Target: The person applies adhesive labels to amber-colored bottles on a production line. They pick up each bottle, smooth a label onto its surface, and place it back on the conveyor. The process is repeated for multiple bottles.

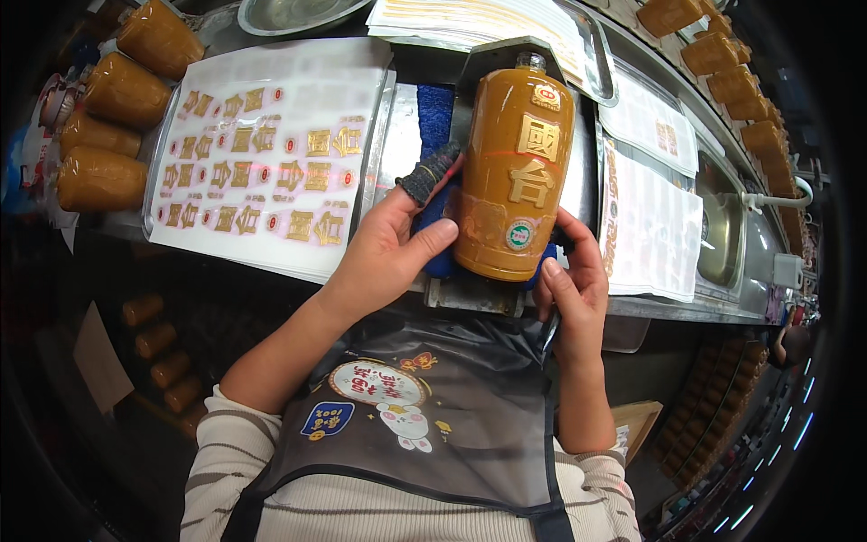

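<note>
A brown-yellow glass bottle lies on its back with its clear neck pointing away from me. Raised gold characters, a small red-and-gold emblem and a round green-and-white sticker are on its front. My left hand is at the bottle's left side, thumb and forefinger spread against it, the forefinger wrapped in a dark cover. At the lower right edge, my right hand curls its fingers round the bottle, thumb near the base. Some fingertips are hidden by the bottle. Under it shows a blue cloth on a metal rest.
A white sheet of gold and red stickers lies at left, beside several brown bottles. More sticker sheets lie at right, before a sink. A metal basin and a stack of paper stand at the back.
</note>
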`<state>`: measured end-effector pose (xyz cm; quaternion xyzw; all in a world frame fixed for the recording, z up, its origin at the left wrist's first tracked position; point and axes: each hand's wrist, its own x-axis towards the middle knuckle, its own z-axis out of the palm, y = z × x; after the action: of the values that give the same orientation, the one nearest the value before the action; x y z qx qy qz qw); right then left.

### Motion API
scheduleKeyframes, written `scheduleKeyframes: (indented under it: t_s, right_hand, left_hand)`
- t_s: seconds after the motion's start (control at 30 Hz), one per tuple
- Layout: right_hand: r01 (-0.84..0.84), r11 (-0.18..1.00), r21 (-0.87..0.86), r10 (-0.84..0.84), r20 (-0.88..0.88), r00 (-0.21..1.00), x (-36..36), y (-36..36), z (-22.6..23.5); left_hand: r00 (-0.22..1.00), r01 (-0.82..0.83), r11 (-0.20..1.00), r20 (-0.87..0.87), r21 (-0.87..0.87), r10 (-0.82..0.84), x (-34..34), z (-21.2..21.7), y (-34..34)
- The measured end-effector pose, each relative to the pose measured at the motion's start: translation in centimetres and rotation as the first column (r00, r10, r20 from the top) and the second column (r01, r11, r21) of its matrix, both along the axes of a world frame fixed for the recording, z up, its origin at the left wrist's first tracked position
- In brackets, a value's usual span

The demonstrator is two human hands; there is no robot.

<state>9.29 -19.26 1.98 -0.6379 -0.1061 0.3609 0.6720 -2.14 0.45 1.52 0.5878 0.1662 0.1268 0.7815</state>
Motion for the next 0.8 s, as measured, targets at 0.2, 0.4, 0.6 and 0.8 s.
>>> scheduleKeyframes:
  t_s: [0.2,0.4,0.6,0.8]
  right_hand:
    - [0.037,0.998,0.049,-0.035,-0.046,0.998,-0.3,0.2,0.5]
    - [0.008,0.998,0.062,-0.009,0.011,1.000,-0.4,0.5,0.5]
    - [0.062,0.997,0.040,-0.061,-0.015,0.998,-0.6,0.7,0.6]
    - [0.020,1.000,-0.013,-0.020,0.032,0.999,-0.5,0.4,0.0]
  left_hand:
    - [1.000,0.014,0.990,-0.010,0.137,-0.013,0.3,-0.2,-0.9]
    - [0.995,0.092,0.989,-0.045,0.113,-0.088,0.3,0.0,-0.5]
    - [0.999,0.034,0.997,-0.001,0.071,-0.034,0.1,-0.1,-0.5]
    - [1.000,0.017,1.000,-0.005,0.007,-0.017,0.1,-0.2,-0.4]
